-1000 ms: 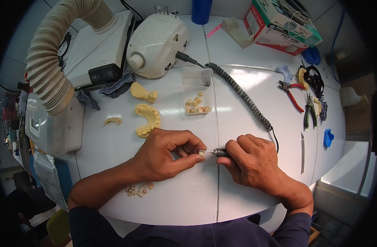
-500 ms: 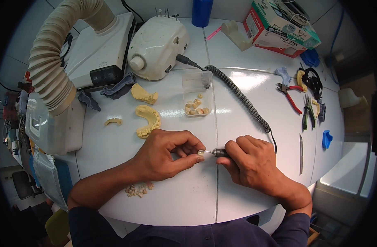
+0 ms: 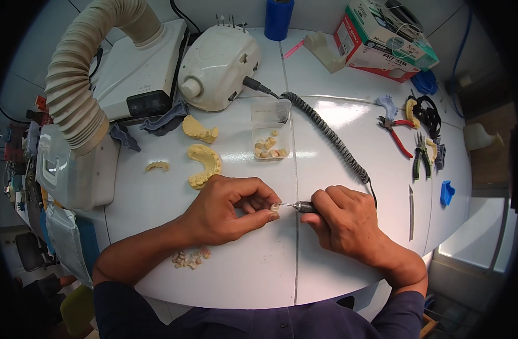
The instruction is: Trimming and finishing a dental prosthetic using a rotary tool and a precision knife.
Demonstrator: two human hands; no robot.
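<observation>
Between the thumb and fingertips of my left hand (image 3: 232, 208) is a small, cream-coloured dental crown (image 3: 275, 208). My right hand (image 3: 345, 219) is wrapped round a dark rotary handpiece (image 3: 307, 207), its thin metal bur pointing left and meeting the crown's upper edge; whether it touches cannot be told. A coiled black cord (image 3: 327, 135) runs from near the right hand to the white control unit (image 3: 218, 68). Beyond my left hand lie a yellow horseshoe-shaped dental model (image 3: 206, 165) and a smaller yellow model piece (image 3: 199, 130).
A clear box (image 3: 270, 148) holds several tooth-coloured pieces. Small pale fragments (image 3: 190, 259) lie by my left forearm. A ribbed hose (image 3: 72, 85) arches at the left. Red-handled cutters (image 3: 395, 135), green-handled pliers (image 3: 421, 158) and a metal tool (image 3: 411, 213) lie right; boxes (image 3: 383, 42) stand behind.
The crown has been turned slightly in my left fingertips, and the bur now sits at its upper edge. The whole view has shifted a little.
</observation>
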